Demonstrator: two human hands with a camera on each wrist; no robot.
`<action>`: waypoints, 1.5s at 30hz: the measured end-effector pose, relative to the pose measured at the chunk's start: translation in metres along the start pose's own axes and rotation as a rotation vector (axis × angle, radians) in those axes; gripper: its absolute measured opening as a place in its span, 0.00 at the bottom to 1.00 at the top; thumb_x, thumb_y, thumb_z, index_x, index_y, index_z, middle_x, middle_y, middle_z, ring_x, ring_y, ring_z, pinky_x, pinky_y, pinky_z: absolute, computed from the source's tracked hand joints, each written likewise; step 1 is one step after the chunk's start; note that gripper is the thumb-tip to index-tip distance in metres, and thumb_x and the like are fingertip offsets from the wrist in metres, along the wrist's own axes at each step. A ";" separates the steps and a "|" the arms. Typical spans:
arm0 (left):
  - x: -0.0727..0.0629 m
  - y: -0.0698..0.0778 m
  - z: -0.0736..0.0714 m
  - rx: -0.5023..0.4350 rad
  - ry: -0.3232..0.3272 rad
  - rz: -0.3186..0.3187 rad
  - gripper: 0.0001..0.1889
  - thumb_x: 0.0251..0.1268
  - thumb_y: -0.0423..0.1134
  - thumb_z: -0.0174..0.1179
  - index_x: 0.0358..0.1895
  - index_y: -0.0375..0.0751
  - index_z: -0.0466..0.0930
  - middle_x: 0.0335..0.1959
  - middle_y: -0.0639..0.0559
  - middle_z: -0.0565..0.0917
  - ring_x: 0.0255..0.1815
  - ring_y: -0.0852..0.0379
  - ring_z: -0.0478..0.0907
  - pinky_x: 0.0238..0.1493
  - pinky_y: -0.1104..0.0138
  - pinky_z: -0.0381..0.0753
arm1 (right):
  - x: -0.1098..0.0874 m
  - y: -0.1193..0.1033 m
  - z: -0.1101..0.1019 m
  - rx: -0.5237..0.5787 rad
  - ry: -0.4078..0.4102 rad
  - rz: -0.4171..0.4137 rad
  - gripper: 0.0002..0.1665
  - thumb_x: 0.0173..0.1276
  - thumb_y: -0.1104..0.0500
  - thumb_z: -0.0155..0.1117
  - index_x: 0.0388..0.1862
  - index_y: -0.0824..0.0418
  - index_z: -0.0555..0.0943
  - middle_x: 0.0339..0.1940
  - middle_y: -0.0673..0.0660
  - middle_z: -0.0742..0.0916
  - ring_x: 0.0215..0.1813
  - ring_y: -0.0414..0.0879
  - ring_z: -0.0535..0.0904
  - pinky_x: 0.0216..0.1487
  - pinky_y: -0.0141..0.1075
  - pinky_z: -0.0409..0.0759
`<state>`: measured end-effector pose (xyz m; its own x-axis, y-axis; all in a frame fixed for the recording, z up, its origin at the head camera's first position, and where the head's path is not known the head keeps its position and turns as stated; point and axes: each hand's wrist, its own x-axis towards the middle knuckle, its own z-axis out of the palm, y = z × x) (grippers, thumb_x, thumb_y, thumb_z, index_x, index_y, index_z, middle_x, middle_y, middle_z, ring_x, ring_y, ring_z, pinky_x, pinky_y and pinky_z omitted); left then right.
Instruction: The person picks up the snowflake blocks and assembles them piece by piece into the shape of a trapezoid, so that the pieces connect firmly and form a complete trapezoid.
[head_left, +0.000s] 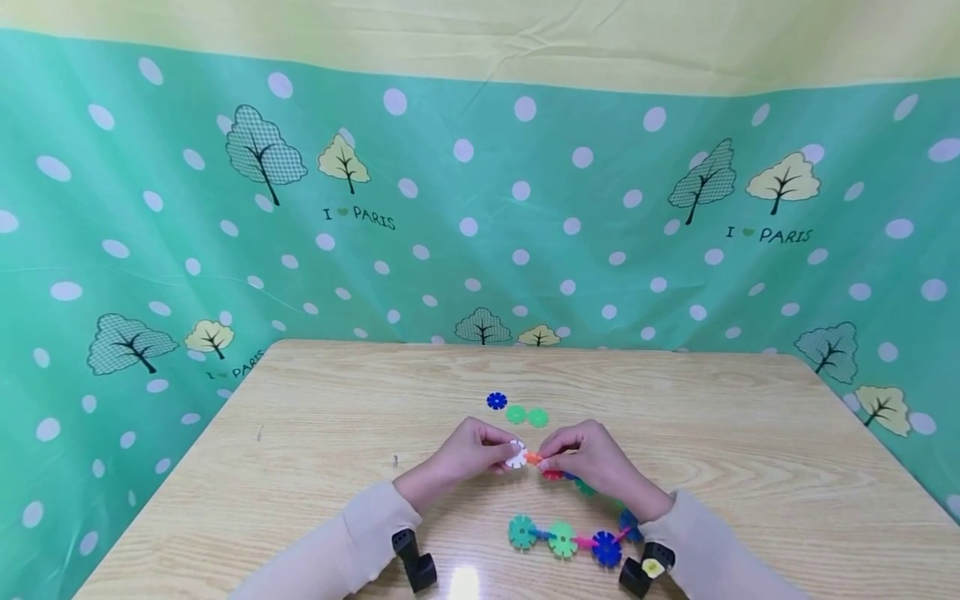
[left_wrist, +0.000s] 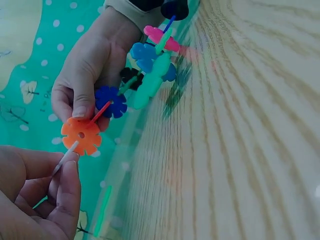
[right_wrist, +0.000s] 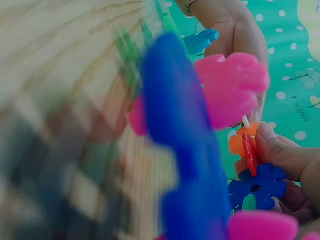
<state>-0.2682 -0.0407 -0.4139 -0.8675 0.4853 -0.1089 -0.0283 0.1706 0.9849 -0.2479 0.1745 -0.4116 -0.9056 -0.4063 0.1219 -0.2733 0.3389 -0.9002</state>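
My left hand [head_left: 468, 454] pinches a white notched plastic disc [head_left: 516, 456] between thumb and fingers. Facing it, my right hand [head_left: 592, 457] holds an orange notched disc [left_wrist: 75, 131] at the end of a chain of interlocked discs. The white disc's edge meets the orange disc's rim at a notch in the left wrist view. Behind the orange piece follow a red disc [right_wrist: 249, 154] and a blue disc [right_wrist: 260, 187]. The chain passes under my right hand, which partly hides it, and curves back along the table to a teal disc [head_left: 522, 532] at its far end.
Beyond the hands, a blue disc [head_left: 497, 401] and two light green discs [head_left: 516, 414] lie on the wooden table [head_left: 315, 433]. A small dark speck [head_left: 395, 460] is left of my left hand. A patterned green curtain [head_left: 420, 275] hangs behind the table's back edge.
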 end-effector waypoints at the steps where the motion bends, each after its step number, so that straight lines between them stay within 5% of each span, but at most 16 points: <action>1: 0.000 0.000 0.000 0.000 -0.001 -0.003 0.09 0.63 0.29 0.59 0.42 0.26 0.82 0.30 0.44 0.85 0.23 0.64 0.78 0.29 0.73 0.82 | 0.000 0.000 0.000 0.005 0.000 -0.006 0.03 0.57 0.66 0.69 0.30 0.65 0.87 0.33 0.58 0.88 0.34 0.40 0.82 0.34 0.31 0.82; 27: 0.004 -0.002 0.000 0.013 -0.010 -0.069 0.09 0.63 0.30 0.59 0.42 0.29 0.83 0.29 0.47 0.85 0.22 0.64 0.78 0.29 0.73 0.81 | 0.001 0.002 0.001 -0.028 -0.002 0.015 0.03 0.57 0.64 0.70 0.29 0.63 0.87 0.32 0.57 0.88 0.34 0.41 0.82 0.34 0.30 0.81; 39: 0.015 -0.009 -0.023 0.074 -0.002 -0.062 0.12 0.66 0.36 0.57 0.44 0.30 0.82 0.31 0.45 0.86 0.26 0.60 0.81 0.32 0.67 0.83 | -0.002 0.001 -0.008 -0.079 -0.051 0.010 0.04 0.57 0.62 0.70 0.30 0.62 0.87 0.31 0.55 0.88 0.31 0.39 0.81 0.31 0.30 0.80; 45: 0.023 -0.015 -0.036 0.059 0.100 -0.068 0.12 0.62 0.36 0.61 0.46 0.32 0.82 0.38 0.44 0.86 0.32 0.59 0.81 0.35 0.67 0.83 | -0.004 -0.003 -0.011 -0.078 -0.090 0.021 0.05 0.58 0.62 0.70 0.32 0.63 0.86 0.31 0.55 0.87 0.30 0.39 0.80 0.30 0.29 0.79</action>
<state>-0.3061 -0.0632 -0.4268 -0.9097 0.3839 -0.1583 -0.0618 0.2518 0.9658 -0.2471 0.1845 -0.4045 -0.8795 -0.4718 0.0619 -0.2820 0.4119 -0.8665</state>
